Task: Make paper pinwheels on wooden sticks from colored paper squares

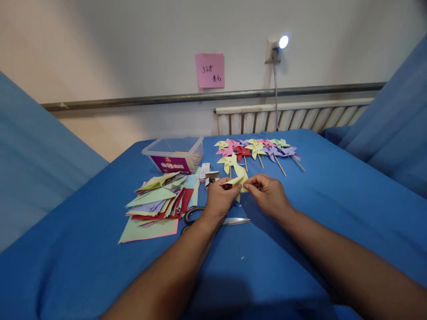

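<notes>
My left hand point(220, 198) and my right hand point(268, 193) meet over the middle of the blue table point(333, 213). Both pinch a folded piece of yellow paper point(237, 180) between thumb and fingers, held just above the cloth. Scissors point(213, 218) lie flat under my left wrist, blades pointing right. A messy pile of cut coloured paper point(160, 200) sits to the left of my left hand.
Several finished paper pinwheels on sticks point(258, 151) lie in a row at the back. A clear plastic box point(175, 153) stands at the back left, with small white items point(208, 173) beside it. Behind are a radiator point(293, 116), a pink note point(210, 70) and a lamp point(278, 44).
</notes>
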### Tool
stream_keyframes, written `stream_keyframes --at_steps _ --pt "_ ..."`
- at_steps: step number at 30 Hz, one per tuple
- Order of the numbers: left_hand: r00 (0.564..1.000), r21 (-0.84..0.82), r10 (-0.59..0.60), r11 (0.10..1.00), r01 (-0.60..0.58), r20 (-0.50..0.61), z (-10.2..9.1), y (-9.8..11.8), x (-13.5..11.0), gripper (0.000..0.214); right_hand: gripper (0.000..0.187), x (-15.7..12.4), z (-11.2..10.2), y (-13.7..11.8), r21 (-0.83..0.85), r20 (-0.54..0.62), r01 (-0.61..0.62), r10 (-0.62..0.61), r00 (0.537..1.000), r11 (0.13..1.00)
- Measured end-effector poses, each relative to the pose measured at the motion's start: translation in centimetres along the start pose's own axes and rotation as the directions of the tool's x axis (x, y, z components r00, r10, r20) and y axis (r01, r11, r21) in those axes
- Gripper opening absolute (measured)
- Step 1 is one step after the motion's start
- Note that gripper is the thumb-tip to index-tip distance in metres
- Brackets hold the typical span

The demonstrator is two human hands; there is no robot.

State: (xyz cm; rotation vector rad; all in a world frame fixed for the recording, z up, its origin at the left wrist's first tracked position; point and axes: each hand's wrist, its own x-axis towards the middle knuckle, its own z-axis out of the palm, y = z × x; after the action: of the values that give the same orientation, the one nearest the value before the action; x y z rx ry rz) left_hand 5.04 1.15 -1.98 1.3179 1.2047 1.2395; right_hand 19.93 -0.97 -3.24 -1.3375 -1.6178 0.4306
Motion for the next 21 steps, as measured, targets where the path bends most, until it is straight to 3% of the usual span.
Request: stream_keyframes --at_steps 13,21 --pt "0.999 0.069 0.046 0.997 -0.046 0.001 -0.06 0.17 -0.2 0.019 0.013 -0.03 0.34 0.33 0.089 0.008 -0.084 0.084 0.996 0.992" --pt "0.999 0.072 0.035 0.997 -0.034 -0.01 0.01 0.22 -0.39 0.021 0.014 -0.02 0.41 0.63 0.065 -0.004 -0.021 0.021 1.0 0.998"
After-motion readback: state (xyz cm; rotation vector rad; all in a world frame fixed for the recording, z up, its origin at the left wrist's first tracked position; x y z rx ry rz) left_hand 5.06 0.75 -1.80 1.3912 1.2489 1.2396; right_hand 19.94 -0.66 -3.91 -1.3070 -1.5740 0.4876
